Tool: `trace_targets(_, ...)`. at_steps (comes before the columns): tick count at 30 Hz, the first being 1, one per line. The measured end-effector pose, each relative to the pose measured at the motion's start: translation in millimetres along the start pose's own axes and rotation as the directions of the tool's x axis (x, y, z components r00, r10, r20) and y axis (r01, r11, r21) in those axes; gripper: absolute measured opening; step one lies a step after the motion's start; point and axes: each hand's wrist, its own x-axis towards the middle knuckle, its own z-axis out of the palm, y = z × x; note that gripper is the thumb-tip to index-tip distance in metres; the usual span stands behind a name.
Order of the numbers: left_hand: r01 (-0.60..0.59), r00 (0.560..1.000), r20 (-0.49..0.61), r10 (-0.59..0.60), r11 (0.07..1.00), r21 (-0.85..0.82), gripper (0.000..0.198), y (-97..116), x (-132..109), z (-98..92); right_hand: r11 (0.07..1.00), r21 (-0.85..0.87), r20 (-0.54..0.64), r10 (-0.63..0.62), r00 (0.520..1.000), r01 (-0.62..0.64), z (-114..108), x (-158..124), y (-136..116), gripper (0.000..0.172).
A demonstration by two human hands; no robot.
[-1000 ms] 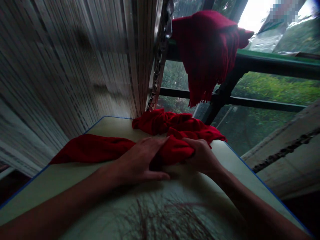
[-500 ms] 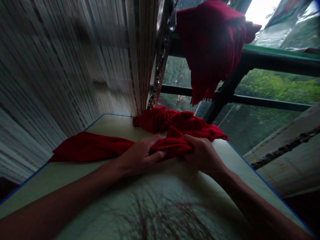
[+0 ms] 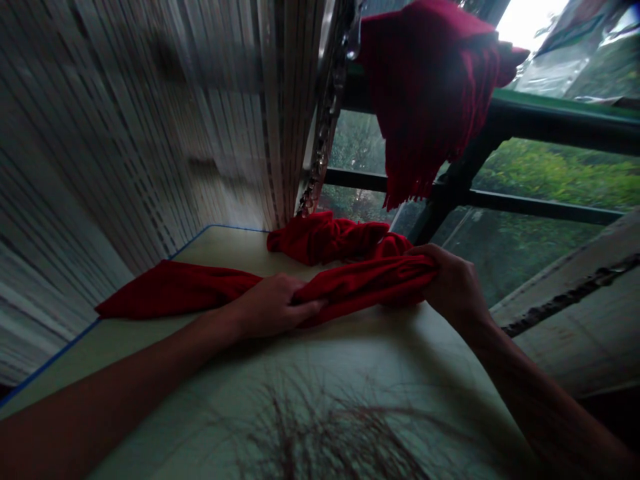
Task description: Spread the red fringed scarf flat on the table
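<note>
From where I sit at the far end of the feed, I have my left hand [image 3: 273, 305] curled on a length of red cloth [image 3: 370, 279], thumb on the near side of it. At about three o'clock from it, my right hand [image 3: 453, 280] grips the same cloth between thumb and fingers. The stretch between the two hands is bunched into long folds and slopes up a little toward the right one. Beyond my left hand, at nine o'clock, the cloth runs on flatter across the pale table [image 3: 197, 400], widening to a pointed corner at the table's blue edge.

At twelve o'clock, just behind the held part, I have a crumpled red heap [image 3: 325, 240] near the far edge; the light is dim there, and I can't fairly tell whether it is part of the same piece. At six o'clock, nearest me, loose dark hair [image 3: 325, 440] hangs blurred over the tabletop.

Farther out, a striped curtain [image 3: 150, 133] fills ten to eleven o'clock, with a string of clear beads [image 3: 320, 160] along its right side. At one o'clock a fringed red scarf [image 3: 430, 93] drapes over a green rail [image 3: 560, 113], in front of a window [image 3: 555, 177] with greenery outside.
</note>
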Motion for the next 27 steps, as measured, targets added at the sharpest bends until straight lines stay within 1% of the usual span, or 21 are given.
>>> trace_targets(1,0.005,1.0,-0.003,-0.005,1.0,0.03,0.049,-1.8,-0.5,-0.1,1.0,0.005,0.007,0.006,1.0,-0.006,1.2,-0.5,-2.6,0.031)
trace_targets(3,0.01,1.0,-0.029,-0.007,0.995,0.095,0.046,-4.7,-1.7,-1.0,1.0,0.004,0.035,-0.003,0.999,0.002,4.4,-2.2,-11.8,0.02)
trace_targets(5,-0.002,0.995,-0.1,0.015,0.991,0.134,0.039,-5.3,-2.7,-2.1,0.999,0.012,0.074,-0.038,0.997,0.037,7.2,-4.3,-23.5,0.009)
trace_targets(6,-0.021,0.987,-0.154,0.043,0.989,0.143,0.045,-4.3,-3.0,-2.3,0.999,0.015,0.095,-0.048,0.994,0.047,8.3,-5.5,-29.3,0.008)
trace_targets(8,-0.094,0.958,-0.253,0.135,0.981,0.17,0.077,0.7,-3.1,-0.8,0.997,0.018,0.152,-0.071,0.986,0.069,10.6,-8.7,-40.7,0.008)
trace_targets(9,-0.144,0.941,-0.279,0.194,0.971,0.189,0.091,4.5,-3.1,1.1,0.996,0.007,0.185,-0.088,0.979,0.088,12.1,-10.7,-46.5,0.01)
trace_targets(10,-0.199,0.925,-0.284,0.253,0.958,0.206,0.101,8.8,-3.1,4.0,0.993,-0.015,0.216,-0.111,0.97,0.118,13.8,-13.1,-52.5,0.012)
trace_targets(12,-0.289,0.908,-0.249,0.337,0.934,0.21,0.112,17.4,-3.2,11.8,0.977,-0.08,0.267,-0.168,0.949,0.195,18.2,-18.6,-65.0,0.012)
trace_targets(14,-0.325,0.908,-0.221,0.355,0.932,0.162,0.114,22.9,-3.3,20.3,0.952,-0.114,0.309,-0.238,0.921,0.285,22.6,-23.9,-76.7,0.008)
trace_targets(16,-0.308,0.919,-0.231,0.319,0.948,0.084,0.106,23.9,-2.8,26.2,0.929,-0.11,0.323,-0.304,0.896,0.354,25.4,-27.7,-85.1,0.004)
trace_targets(18,-0.274,0.932,-0.246,0.266,0.962,0.002,0.088,21.7,-1.4,27.4,0.918,-0.1,0.307,-0.338,0.89,0.384,25.8,-29.1,-88.5,0.002)
trace_targets(19,-0.258,0.94,-0.237,0.244,0.966,-0.027,0.073,20.3,-0.6,26.3,0.919,-0.102,0.296,-0.338,0.894,0.381,25.2,-29.0,-88.5,0.003)
trace_targets(22,-0.204,0.957,-0.223,0.184,0.976,-0.07,0.022,19.5,1.6,20.1,0.936,-0.111,0.277,-0.295,0.915,0.335,22.2,-27.0,-85.6,0.003)
trace_targets(23,-0.187,0.958,-0.235,0.164,0.979,-0.077,0.013,20.5,2.1,18.0,0.942,-0.105,0.285,-0.279,0.917,0.319,21.3,-26.4,-84.7,0.002)
trace_targets(25,-0.154,0.957,-0.266,0.12,0.982,-0.108,0.013,23.3,2.6,15.1,0.951,-0.079,0.315,-0.262,0.912,0.3,20.2,-25.7,-84.1,0.006)
trace_targets(27,-0.105,0.967,-0.25,0.052,0.974,-0.202,0.014,25.1,2.8,13.5,0.954,-0.057,0.333,-0.259,0.906,0.294,19.9,-25.3,-83.9,0.018)
